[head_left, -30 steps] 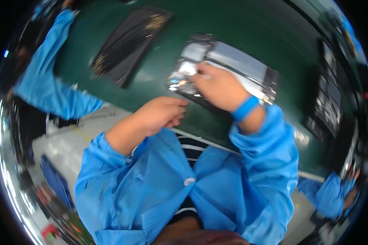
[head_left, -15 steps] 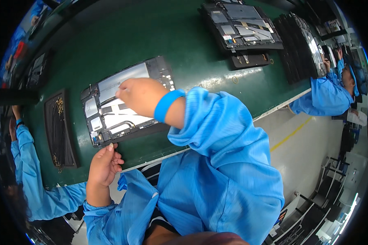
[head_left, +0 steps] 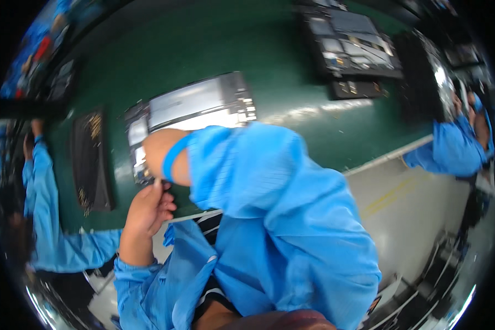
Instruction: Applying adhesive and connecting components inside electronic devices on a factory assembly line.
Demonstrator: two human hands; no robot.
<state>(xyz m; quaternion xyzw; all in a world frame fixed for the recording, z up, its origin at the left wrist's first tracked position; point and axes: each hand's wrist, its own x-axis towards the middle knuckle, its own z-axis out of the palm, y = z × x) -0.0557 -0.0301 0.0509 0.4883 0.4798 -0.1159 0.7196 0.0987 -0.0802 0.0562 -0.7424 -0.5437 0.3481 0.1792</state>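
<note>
Flat electronic assembly (head_left: 187, 104), one: black frame, silver panels, inner parts bare; lies on the green worktop (head_left: 280, 55), just in from the near edge, toward the left end.
Left hand (head_left: 148, 212), one: at the assembly's near left corner, over the worktop's near edge; thumb and fingers drawn in; whether anything is pinched cannot be told.
Right hand (head_left: 163, 148), one, with blue wristband (head_left: 174, 159): over the assembly's left part; fingertips hidden, grip cannot be told.
Handling, judged: stiff, modest in weight, smooth on the panels; exposed parts fragile. Best held by the black frame at opposite short sides, clear of panels.
Dark tray (head_left: 100, 190), one: gold-tipped dark strands in it; nearer the worktop's left end.
Stacked assemblies (head_left: 363, 47): toward the worktop's far right corner.
</note>
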